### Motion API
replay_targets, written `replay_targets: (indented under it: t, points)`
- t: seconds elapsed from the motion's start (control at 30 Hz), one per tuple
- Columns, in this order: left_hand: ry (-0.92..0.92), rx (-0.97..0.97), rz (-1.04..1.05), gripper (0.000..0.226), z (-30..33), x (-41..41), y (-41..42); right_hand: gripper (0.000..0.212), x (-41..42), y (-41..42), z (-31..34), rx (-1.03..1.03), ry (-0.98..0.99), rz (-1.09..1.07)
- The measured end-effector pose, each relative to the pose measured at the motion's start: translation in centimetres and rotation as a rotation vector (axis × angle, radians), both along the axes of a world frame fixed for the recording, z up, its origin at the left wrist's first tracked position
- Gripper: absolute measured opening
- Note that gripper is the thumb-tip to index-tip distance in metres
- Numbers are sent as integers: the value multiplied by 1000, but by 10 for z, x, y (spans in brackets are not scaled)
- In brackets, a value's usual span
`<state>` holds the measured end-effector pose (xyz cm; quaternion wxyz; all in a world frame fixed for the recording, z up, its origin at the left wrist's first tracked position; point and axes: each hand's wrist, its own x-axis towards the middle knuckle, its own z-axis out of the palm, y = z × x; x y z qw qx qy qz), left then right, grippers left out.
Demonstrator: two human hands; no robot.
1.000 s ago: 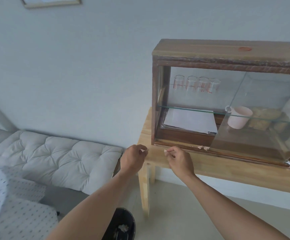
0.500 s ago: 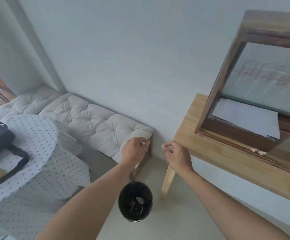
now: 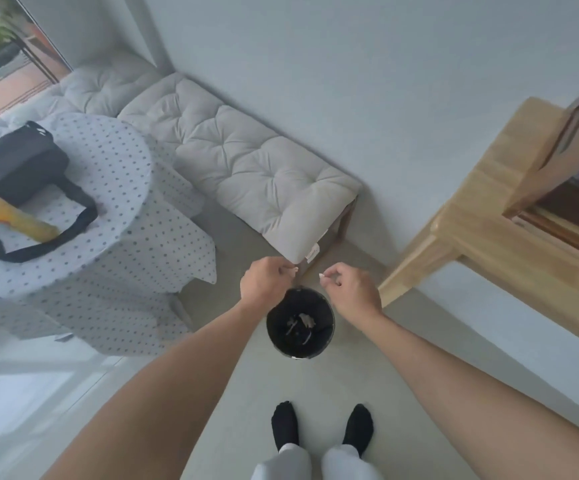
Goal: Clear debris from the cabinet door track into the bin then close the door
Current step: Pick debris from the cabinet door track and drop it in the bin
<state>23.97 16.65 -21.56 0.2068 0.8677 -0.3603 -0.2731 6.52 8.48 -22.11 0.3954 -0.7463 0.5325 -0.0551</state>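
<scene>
A small black bin (image 3: 300,325) stands on the floor right below my hands, with pale scraps lying inside it. My left hand (image 3: 266,284) hovers over the bin's left rim, fingertips pinched on a tiny pale scrap of debris (image 3: 295,269). My right hand (image 3: 352,291) hovers over the right rim, also pinched on a small pale scrap (image 3: 322,275). Only the lower left corner of the wooden cabinet (image 3: 572,202) shows at the right edge, resting on a light wooden table (image 3: 482,216). Its door and track are mostly out of view.
A cushioned bench (image 3: 246,168) runs along the wall behind the bin. A round table with a dotted cloth (image 3: 108,188) stands at the left, carrying a black bag (image 3: 14,161). My feet in black socks (image 3: 322,427) stand just before the bin.
My view has swung down and left from the cabinet to the floor. Both hands, still pinching scraps, have moved away from the cabinet track to above the bin.
</scene>
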Motion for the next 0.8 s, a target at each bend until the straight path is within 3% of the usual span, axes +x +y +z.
replay_targets:
  t: [0.23,0.43,0.8]
  points:
    - [15,119,6,20,-64,2,7,17,10,8,-72,69,101,83]
    - [23,174,-25,31,-93,6,11,35,8,8,-102,78,173,125]
    - [-25,97,-37,43,-23,9,6,37,-22,-3,-27,-1,97,12]
